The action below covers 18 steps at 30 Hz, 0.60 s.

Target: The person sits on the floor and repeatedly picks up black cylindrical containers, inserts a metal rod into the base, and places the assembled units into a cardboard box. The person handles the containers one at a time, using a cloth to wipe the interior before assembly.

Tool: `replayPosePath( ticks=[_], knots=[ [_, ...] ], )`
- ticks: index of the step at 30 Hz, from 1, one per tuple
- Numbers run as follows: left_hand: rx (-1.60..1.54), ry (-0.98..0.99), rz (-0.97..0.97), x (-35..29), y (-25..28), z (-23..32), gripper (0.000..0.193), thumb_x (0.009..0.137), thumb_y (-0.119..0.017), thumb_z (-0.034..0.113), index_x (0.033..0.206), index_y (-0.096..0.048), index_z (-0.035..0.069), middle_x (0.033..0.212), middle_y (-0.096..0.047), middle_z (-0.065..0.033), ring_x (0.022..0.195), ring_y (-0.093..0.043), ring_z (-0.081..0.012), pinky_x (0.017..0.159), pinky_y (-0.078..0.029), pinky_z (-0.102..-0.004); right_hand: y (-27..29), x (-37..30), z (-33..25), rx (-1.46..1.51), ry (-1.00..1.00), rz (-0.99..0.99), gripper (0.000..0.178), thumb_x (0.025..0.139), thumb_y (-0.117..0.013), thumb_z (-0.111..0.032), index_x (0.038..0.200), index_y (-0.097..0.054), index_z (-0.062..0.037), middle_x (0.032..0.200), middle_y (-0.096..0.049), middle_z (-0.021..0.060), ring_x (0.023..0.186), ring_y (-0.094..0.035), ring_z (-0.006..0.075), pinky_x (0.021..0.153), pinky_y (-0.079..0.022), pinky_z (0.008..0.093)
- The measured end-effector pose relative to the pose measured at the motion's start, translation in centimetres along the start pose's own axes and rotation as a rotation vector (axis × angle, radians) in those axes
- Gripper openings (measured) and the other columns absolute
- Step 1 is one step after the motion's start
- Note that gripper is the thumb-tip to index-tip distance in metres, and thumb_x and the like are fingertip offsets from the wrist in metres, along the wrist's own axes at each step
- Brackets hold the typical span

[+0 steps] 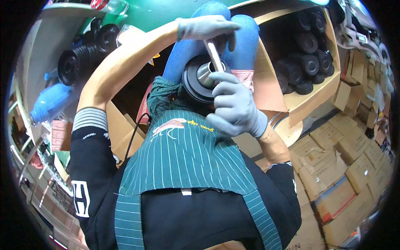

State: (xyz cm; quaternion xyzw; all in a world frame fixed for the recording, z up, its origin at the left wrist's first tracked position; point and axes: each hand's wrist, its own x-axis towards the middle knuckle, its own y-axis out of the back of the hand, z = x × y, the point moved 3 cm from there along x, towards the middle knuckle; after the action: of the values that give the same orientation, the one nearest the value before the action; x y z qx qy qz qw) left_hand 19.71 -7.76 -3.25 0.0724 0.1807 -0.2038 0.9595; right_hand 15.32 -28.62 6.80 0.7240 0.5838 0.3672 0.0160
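A black round part with a shiny metal cylinder in its middle sits on my lap between the thighs. My right hand, in a grey glove, is closed at its right side, fingers curled over the rim and forefinger by the cylinder. A shiny metal bar slants from the cylinder up to my left hand. That hand, also gloved in grey, is bent over the bar's upper end, where something dark shows under the fingers. The palm hides the bar's top.
An open cardboard box of black round parts stands at the right. More black discs lie at the left, near a blue bottle-shaped thing. Flattened cardboard covers the floor at right. A green surface lies ahead.
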Motion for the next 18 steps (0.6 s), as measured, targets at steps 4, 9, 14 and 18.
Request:
replayPosePath(
  ticks=[4,9,14,18],
  knots=[
    [0.086,-0.183,0.049,4.1,-2.3,0.1,0.063,0.114,-0.049,0.05,0.097,-0.08,-0.001,0.074,-0.07,-0.0052,0.064,-0.064,-0.013,0.065,-0.055,-0.0311,-2.1,3.1,-1.2,-0.152,-0.039,-0.368,0.045,0.091,-0.075,-0.038,0.054,-0.064,-0.0133,0.054,-0.056,0.0019,0.065,-0.061,0.0218,0.07,-0.049,0.0393],
    [0.092,-0.455,-0.148,9.3,-6.3,1.5,0.057,0.113,-0.052,0.047,0.104,-0.08,-0.001,0.089,-0.077,-0.0074,0.083,-0.071,-0.0159,0.081,-0.058,-0.0339,-5.5,8.2,1.4,-0.146,-0.244,-0.577,0.058,0.103,-0.051,-0.042,0.055,-0.063,-0.0101,0.055,-0.061,0.0127,0.052,-0.062,0.0325,0.057,-0.048,0.0459],
    [0.274,-0.522,0.39,7.2,-3.3,1.5,0.042,0.113,-0.053,0.041,0.139,-0.072,0.013,0.115,-0.079,-0.0158,0.107,-0.076,-0.03,0.101,-0.057,-0.0417,-1.0,7.8,3.2,0.253,-0.204,-0.392,0.026,0.092,-0.069,-0.034,0.1,-0.078,-0.0111,0.091,-0.074,0.0118,0.083,-0.072,0.028,0.077,-0.057,0.0373],
    [0.205,-0.433,0.798,-0.3,0.9,3.7,0.034,0.108,-0.063,0.027,0.137,-0.07,0.01,0.119,-0.075,-0.0136,0.108,-0.071,-0.0255,0.097,-0.055,-0.0368,1.0,4.2,5.7,1.302,-0.347,0.345,0.071,0.111,-0.046,-0.06,0.141,-0.063,0.002,0.137,-0.07,0.0213,0.132,-0.067,0.0336,0.113,-0.053,0.0438]
  ],
)
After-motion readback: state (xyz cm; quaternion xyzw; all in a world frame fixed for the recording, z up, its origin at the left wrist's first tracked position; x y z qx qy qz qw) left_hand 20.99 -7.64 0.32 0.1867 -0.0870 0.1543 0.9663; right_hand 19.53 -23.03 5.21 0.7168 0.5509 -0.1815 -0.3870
